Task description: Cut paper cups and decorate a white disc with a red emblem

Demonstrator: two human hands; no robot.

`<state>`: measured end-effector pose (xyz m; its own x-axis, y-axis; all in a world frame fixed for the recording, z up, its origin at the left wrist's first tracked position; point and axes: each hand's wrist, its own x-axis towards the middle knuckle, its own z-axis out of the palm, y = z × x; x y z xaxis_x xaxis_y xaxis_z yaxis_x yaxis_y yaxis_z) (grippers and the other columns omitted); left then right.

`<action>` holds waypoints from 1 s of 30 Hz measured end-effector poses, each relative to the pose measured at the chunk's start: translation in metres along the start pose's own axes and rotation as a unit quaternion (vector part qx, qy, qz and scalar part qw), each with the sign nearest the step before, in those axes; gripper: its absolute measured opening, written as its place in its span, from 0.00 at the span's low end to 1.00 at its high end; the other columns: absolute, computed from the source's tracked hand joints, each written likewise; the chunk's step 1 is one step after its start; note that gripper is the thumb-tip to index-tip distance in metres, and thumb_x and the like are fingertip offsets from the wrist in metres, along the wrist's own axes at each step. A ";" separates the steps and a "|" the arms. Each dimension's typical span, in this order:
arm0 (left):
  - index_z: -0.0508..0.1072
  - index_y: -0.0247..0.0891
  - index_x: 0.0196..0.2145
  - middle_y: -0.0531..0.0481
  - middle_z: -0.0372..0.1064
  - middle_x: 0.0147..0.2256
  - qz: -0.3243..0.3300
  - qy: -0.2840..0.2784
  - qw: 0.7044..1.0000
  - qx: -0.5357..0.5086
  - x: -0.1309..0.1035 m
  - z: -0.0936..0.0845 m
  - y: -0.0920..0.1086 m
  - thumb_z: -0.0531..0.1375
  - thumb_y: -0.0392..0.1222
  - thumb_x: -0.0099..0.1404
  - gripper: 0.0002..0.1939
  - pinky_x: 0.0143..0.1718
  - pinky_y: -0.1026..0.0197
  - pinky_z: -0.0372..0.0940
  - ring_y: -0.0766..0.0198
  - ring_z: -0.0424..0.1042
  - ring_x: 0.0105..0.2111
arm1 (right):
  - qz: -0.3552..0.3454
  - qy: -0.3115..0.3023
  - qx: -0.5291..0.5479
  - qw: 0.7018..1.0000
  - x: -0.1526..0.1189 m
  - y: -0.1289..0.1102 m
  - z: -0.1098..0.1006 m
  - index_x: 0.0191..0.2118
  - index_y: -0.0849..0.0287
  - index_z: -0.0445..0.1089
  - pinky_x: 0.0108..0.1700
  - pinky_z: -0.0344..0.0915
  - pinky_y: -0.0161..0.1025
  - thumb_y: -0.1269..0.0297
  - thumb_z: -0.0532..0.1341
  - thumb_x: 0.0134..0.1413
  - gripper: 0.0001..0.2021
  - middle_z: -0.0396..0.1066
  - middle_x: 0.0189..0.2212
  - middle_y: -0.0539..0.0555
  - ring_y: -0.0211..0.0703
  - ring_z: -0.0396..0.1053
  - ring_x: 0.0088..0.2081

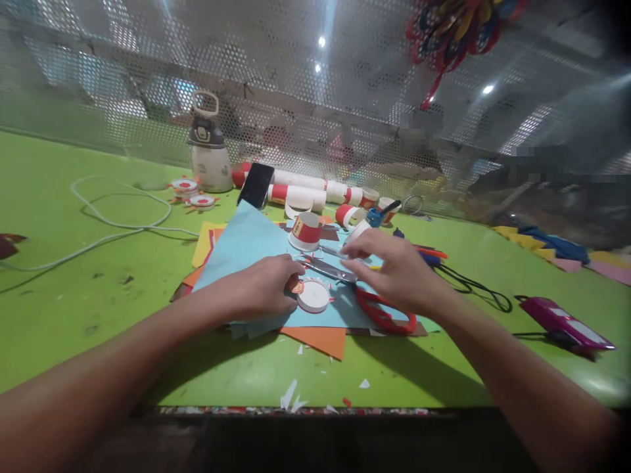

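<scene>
At the centre of the frame, the white paper disc [313, 296] looks light and easily creased, best pinched by its rim; the left hand [266, 284] is beside it, its grip unclear; the right hand [397, 269], fingers parted, hovers near stiffer, heavier-looking scissors [345, 276], best held by their red handles

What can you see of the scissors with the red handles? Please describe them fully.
The scissors have shiny, metal-looking blades and red, plastic-looking handle loops. They lie slantwise over light blue paper, the blades pointing toward the left hand and the handles lying nearer the table's front edge. The right hand is over them, its thumb near the blades; whether it touches them is unclear.
</scene>
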<state>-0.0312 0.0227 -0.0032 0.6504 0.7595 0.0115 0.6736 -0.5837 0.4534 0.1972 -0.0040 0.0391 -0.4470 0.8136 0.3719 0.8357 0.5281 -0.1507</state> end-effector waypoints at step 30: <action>0.62 0.40 0.45 0.51 0.71 0.30 0.016 0.081 0.994 -0.072 0.001 0.011 -0.006 0.57 0.36 0.57 0.17 0.29 0.60 0.60 0.59 0.70 0.30 | 0.140 -0.091 0.255 0.952 0.020 -0.025 0.047 0.28 0.63 0.74 0.32 0.60 0.38 0.72 0.62 0.53 0.06 0.67 0.26 0.51 0.39 0.64 0.29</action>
<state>-0.0309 0.0238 -0.0153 0.5976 0.7847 0.1650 0.5892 -0.5693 0.5733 0.1523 0.0105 0.0074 -0.3168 0.9439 0.0934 0.6875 0.2963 -0.6629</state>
